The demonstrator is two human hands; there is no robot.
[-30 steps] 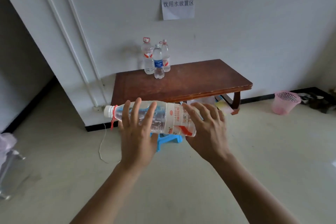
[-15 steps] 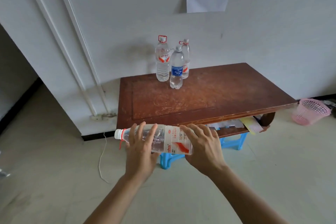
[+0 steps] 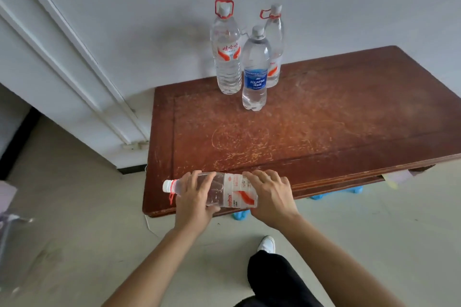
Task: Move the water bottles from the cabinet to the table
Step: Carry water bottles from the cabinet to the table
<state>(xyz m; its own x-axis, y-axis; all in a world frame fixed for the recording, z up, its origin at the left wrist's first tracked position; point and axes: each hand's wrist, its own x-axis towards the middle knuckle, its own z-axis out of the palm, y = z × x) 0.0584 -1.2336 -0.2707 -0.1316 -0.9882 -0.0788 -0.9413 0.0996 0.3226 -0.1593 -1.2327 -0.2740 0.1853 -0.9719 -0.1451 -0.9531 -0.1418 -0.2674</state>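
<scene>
Carrying step is closing on placement. The left hand [image 3: 193, 203] and right hand [image 3: 270, 197] are gripping one bottle [image 3: 224, 192], fingers curled over it, left by the neck, right at the base end. It is lying sideways over the table [image 3: 324, 132] near edge. At the back, three bottles [image 3: 255, 70] are standing upright. The next move is likely calling for upending it and setting it down beside them.

Reddish-brown table [image 3: 324, 132], flecked all over with pale scratches. Over its near edge the sideways bottle [image 3: 225, 192] — clear, white cap, red neck strap, white label with a red swoosh. At the far edge: left bottle [image 3: 225, 57] red loop, red-and-white label; middle bottle [image 3: 255, 70] blue label; third bottle [image 3: 275, 40] red trim. Blue stool [image 3: 240, 216] underneath, black trouser leg [image 3: 274, 279], white shoe [image 3: 267, 244].
</scene>
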